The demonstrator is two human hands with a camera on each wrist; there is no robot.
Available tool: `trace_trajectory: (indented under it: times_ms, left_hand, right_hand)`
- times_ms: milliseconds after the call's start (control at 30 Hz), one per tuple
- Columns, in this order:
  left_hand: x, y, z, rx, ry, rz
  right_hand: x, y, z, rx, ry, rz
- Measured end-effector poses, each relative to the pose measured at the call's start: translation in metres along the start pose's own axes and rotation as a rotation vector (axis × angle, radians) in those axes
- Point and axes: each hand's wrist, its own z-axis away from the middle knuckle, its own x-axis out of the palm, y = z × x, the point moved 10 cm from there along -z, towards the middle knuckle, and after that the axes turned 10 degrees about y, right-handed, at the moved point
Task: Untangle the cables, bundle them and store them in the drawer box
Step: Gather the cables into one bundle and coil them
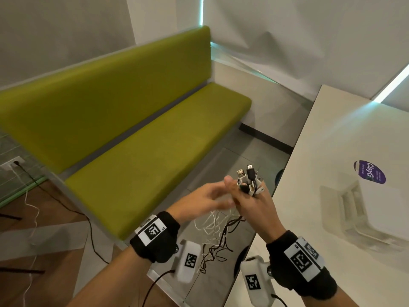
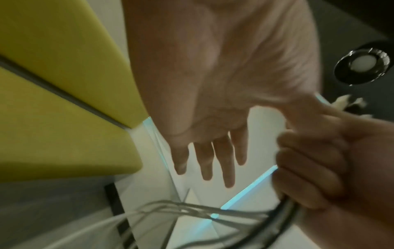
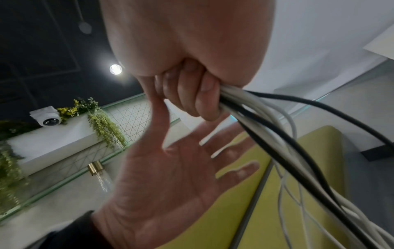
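My right hand (image 1: 252,202) grips a bunch of white and black cables (image 1: 218,235) just off the table's left edge. Their USB plugs (image 1: 249,179) stick up out of the fist and the tangled lengths hang down below it. In the right wrist view the fingers (image 3: 192,96) are curled round the cables (image 3: 277,134). My left hand (image 1: 210,198) is motion-blurred, with spread straight fingers, close beside the right fist and holding nothing. Its palm (image 3: 181,168) shows open in the right wrist view, and its fingers (image 2: 213,160) point straight in the left wrist view.
A white box with a purple sticker (image 1: 380,207) stands on the glossy white table (image 1: 321,151) at the right. A green bench (image 1: 155,140) runs along the wall at left. Loose leads (image 1: 31,207) trail over the floor from a wall socket (image 1: 13,162).
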Motion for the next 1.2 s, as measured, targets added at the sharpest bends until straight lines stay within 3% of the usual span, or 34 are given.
trace_trajectory:
  times_ms: [67, 100, 267, 333, 500, 600, 667, 833, 933, 1000, 1067, 1200]
  left_hand:
    - [0.026, 0.001, -0.002, 0.016, -0.064, -0.117]
    - [0.034, -0.001, -0.005, 0.040, -0.030, -0.178]
    - [0.048, -0.017, -0.014, 0.201, 0.252, -0.326]
    - [0.039, -0.029, -0.015, 0.214, 0.349, -0.300]
    - [0.009, -0.024, -0.007, 0.401, 0.523, -0.285]
    - [-0.016, -0.060, 0.000, 0.321, 0.580, -0.375]
    - [-0.027, -0.077, 0.006, 0.340, 0.614, -0.512]
    - [-0.040, -0.117, 0.003, 0.230, 0.600, -0.649]
    - [-0.054, -0.160, 0.010, 0.038, 0.602, -0.688]
    - [-0.060, -0.200, 0.015, -0.163, 0.517, -0.741]
    - [-0.062, -0.216, 0.016, -0.272, 0.404, -0.886]
    - [-0.059, -0.199, 0.009, -0.240, 0.294, -0.960]
  right_hand:
    - [-0.004, 0.003, -0.001, 0.027, 0.047, -0.002]
    - [-0.004, 0.003, 0.000, 0.044, 0.061, 0.000]
    - [-0.003, -0.012, 0.005, 0.029, 0.030, -0.041]
    - [-0.003, -0.019, 0.007, 0.043, 0.006, -0.078]
    - [-0.013, -0.060, 0.002, 0.009, -0.030, -0.225]
    - [-0.029, -0.087, -0.003, -0.030, -0.052, -0.297]
    - [-0.035, -0.095, -0.001, -0.036, -0.065, -0.300]
    - [-0.036, -0.102, 0.010, -0.083, -0.046, -0.201]
    - [-0.046, -0.103, 0.012, -0.078, -0.024, -0.230]
    - [-0.048, -0.104, 0.013, -0.092, -0.036, -0.203]
    - [-0.046, -0.103, 0.016, -0.121, -0.032, -0.126]
    - [-0.039, -0.096, 0.010, -0.119, -0.009, -0.076]
